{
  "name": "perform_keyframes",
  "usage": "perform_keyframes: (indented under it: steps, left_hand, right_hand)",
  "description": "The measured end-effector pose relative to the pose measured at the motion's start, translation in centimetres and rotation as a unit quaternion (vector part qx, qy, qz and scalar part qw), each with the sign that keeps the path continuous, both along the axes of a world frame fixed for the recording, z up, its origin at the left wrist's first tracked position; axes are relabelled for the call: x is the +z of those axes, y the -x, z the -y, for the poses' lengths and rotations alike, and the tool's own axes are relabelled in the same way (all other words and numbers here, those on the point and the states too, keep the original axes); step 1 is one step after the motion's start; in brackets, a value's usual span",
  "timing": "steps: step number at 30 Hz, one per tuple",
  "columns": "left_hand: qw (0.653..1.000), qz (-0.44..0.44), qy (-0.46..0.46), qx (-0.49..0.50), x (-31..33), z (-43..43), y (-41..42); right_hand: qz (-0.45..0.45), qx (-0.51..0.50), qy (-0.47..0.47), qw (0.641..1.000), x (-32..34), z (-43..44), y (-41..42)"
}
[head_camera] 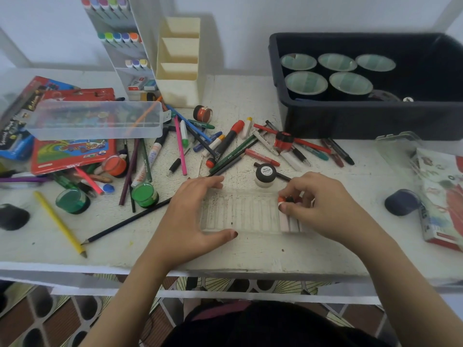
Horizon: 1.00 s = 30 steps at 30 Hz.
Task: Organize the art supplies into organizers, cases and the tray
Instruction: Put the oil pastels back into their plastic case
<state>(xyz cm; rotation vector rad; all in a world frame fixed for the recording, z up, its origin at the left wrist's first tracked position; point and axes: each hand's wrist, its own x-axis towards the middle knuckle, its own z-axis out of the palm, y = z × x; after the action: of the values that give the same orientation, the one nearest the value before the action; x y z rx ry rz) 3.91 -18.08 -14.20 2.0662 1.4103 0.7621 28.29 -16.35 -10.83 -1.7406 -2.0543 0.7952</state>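
A clear ridged plastic insert tray [240, 211] lies on the white table in front of me. My left hand [193, 216] rests on its left end, fingers spread, thumb at the near edge. My right hand [318, 204] pinches a white crayon with an orange tip [282, 209] at the tray's right end, beside two or three other white crayons lying in the grooves. A pile of loose pens, markers and pencils [225, 144] lies beyond the tray. A small white poster-paint jar with a black lid [265, 174] stands just behind it.
A black bin [370, 121] holding several cups sits at back right. A cream organizer [179, 61] and a marker rack [117, 38] stand at the back. A clear pencil case [97, 120], red boxes, green paint jars [145, 195] and a yellow pencil [60, 224] lie left. A crayon box [441, 196] lies right.
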Motion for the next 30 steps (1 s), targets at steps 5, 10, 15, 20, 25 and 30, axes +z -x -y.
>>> perform_keyframes:
  steps: [5, 10, 15, 20, 25, 30]
  left_hand:
    - [1.000, -0.009, -0.016, -0.014, -0.1, -0.1, 0.0]
    - [0.999, -0.026, -0.015, -0.015, -0.3, -0.2, 0.1]
    - [0.999, -0.042, -0.011, -0.014, -0.3, -0.2, 0.0]
    - [0.999, -0.047, -0.018, -0.014, -0.3, -0.3, 0.0]
    - [0.999, -0.039, -0.020, -0.018, -0.3, -0.5, 0.0]
    - [0.999, -0.026, -0.023, -0.017, -0.2, -0.5, 0.1]
  right_hand:
    - [-0.004, 0.000, -0.001, 1.000, 0.0, -0.1, 0.0]
    - [-0.025, -0.012, -0.013, 1.000, -0.2, 0.2, 0.0]
    - [-0.027, -0.022, -0.019, 0.999, -0.3, 0.5, 0.1]
    - [-0.041, 0.012, -0.012, 0.999, -0.4, 0.7, 0.1]
    - [-0.022, 0.016, -0.042, 0.999, -1.0, 0.7, 0.0]
    - [-0.042, -0.048, -0.083, 0.994, -0.6, -0.8, -0.4]
